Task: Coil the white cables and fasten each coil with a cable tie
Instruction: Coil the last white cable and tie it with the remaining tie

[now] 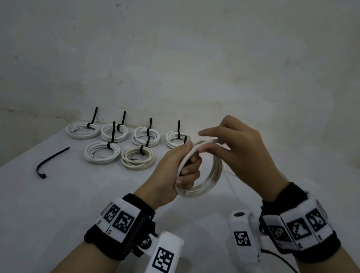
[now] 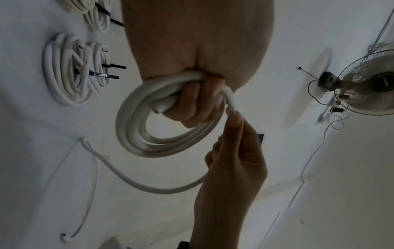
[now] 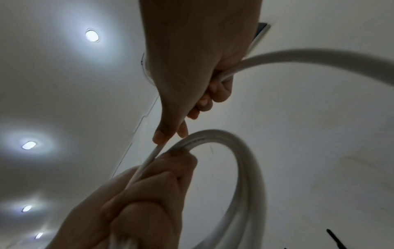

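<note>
Six tied coils (image 1: 114, 141) lie at far side of table (image 1: 40, 200) — done. Seventh coil (image 1: 201, 177), untied, held above table: left hand (image 1: 180, 171) clenched round gathered loops, right hand (image 1: 234, 149) pinching incoming strand. Free tail (image 2: 132, 180) not yet wound in — coiling appears nearly finished. Loose black cable tie (image 1: 50, 161) lies unused at left. Tail's end and further cables beyond coil: hard to make out.

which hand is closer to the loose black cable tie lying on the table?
Left. The left hand grips the white cable coil in mid-air, right of the loose black cable tie. The right hand, pinching the cable, is farther right still.
</note>
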